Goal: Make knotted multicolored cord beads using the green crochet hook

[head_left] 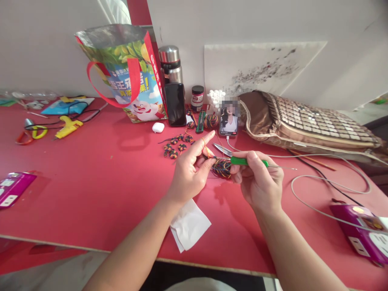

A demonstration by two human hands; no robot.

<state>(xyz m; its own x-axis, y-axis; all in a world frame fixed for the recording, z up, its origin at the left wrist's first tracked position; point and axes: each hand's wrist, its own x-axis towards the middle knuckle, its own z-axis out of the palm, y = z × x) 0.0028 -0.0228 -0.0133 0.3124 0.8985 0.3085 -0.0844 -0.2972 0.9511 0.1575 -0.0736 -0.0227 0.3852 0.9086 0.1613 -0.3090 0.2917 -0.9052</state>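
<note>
My left hand (190, 171) pinches a small dark crochet piece (213, 158) between thumb and fingers, its index finger raised with orange yarn (207, 146) looped over it. In my right hand (261, 182) is a crochet hook with a green handle (239, 161), its front end at the crochet piece. Behind and between the hands lies a ball of multicoloured yarn (222, 169), partly hidden. Scissor blades (222, 150) show just beyond it. Several small finished-looking crochet pieces (173, 154) lie past my left hand.
A phone (228, 119) with a lit screen and a dark phone (176, 105) stand at the back. Nearby are a shopping bag (142, 93), a steel flask (170, 60) and a sequined bag (318, 121). White tissue (191, 226) lies under my left wrist; a cable (327, 155) runs right.
</note>
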